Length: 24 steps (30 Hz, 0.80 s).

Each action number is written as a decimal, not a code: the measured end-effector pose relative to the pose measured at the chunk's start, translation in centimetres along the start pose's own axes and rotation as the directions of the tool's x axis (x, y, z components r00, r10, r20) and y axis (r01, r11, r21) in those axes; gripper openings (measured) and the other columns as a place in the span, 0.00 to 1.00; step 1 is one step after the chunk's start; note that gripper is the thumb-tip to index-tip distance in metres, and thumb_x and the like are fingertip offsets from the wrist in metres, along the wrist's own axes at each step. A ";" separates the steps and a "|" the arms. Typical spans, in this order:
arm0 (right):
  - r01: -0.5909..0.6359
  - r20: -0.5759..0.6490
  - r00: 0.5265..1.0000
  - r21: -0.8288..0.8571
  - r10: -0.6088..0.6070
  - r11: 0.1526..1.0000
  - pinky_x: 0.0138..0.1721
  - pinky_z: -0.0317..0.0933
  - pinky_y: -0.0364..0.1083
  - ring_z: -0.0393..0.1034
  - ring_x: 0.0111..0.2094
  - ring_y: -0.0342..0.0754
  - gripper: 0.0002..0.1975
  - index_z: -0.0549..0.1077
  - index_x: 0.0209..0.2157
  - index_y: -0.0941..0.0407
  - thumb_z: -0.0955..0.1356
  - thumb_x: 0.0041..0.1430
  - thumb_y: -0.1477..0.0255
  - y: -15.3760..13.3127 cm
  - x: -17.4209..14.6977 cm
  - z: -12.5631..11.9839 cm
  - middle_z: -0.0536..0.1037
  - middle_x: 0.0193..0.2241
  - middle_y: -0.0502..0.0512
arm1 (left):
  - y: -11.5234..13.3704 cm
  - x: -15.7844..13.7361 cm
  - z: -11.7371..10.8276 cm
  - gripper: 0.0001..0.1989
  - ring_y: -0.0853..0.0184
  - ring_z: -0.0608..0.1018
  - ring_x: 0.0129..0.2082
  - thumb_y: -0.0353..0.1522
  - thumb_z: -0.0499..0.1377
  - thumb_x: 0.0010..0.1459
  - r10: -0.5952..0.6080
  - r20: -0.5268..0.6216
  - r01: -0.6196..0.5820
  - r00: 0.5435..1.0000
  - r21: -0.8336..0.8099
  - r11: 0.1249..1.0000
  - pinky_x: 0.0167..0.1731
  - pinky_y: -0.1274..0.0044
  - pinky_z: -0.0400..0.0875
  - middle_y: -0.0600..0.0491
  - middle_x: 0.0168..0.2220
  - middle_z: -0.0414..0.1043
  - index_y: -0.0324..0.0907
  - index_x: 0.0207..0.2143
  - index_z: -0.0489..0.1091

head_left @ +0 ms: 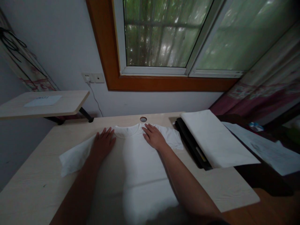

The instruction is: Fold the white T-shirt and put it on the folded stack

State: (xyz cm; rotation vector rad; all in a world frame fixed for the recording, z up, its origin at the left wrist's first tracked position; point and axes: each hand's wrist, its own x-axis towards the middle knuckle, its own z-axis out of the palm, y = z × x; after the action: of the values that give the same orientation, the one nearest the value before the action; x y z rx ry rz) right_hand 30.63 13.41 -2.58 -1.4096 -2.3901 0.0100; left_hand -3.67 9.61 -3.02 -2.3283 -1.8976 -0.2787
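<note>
A white short-sleeved T-shirt lies spread on the light wooden desk, its neckline toward the wall and both sleeves out to the sides. My left hand rests flat on the shirt's left shoulder, fingers stretched toward the collar. On the opposite shoulder, just right of the neckline, lies my right hand, palm down with its fingers apart. Neither hand grips the fabric. My forearms cover parts of the shirt's sides, and its lower end runs out of the picture at the bottom.
Right of the shirt, a large white sheet lies on a black object. More papers sit on a dark surface beyond. A raised shelf overhangs the desk at the left. A cable hole is near the back edge.
</note>
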 end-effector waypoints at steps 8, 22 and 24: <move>-0.022 0.029 0.999 -0.030 0.023 0.999 0.69 0.46 0.62 0.51 0.70 0.58 0.23 0.67 0.66 0.53 0.62 0.74 0.64 -0.1 -0.1 -0.4 0.60 0.69 0.58 | -4.6 -1.3 -0.8 0.29 0.52 0.51 0.74 0.47 0.43 0.71 0.149 0.113 -0.141 0.982 -0.070 0.988 0.69 0.50 0.46 0.52 0.73 0.52 0.50 0.69 0.59; -0.044 0.024 0.999 -0.032 0.045 0.999 0.70 0.43 0.62 0.50 0.71 0.57 0.23 0.66 0.66 0.51 0.61 0.74 0.63 -0.1 -0.3 -0.3 0.59 0.69 0.58 | -11.4 -3.6 -0.9 0.30 0.51 0.48 0.74 0.45 0.39 0.72 0.023 0.085 -0.024 0.996 0.016 1.000 0.67 0.49 0.49 0.48 0.75 0.44 0.50 0.72 0.51; -0.041 0.017 0.999 -0.030 0.042 0.999 0.70 0.43 0.62 0.50 0.71 0.57 0.23 0.66 0.66 0.52 0.61 0.74 0.63 -0.1 -0.3 -0.3 0.59 0.69 0.58 | -12.3 -3.9 -1.6 0.30 0.50 0.48 0.74 0.45 0.39 0.72 -0.029 0.100 0.027 0.995 0.029 0.999 0.66 0.49 0.48 0.48 0.75 0.44 0.49 0.72 0.51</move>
State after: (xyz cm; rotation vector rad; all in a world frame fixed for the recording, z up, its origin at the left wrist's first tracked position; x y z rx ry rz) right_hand 30.78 13.11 -2.41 -1.4782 -2.3845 -0.0018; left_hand -16.57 8.04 -2.57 -2.3415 -1.9677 -0.1395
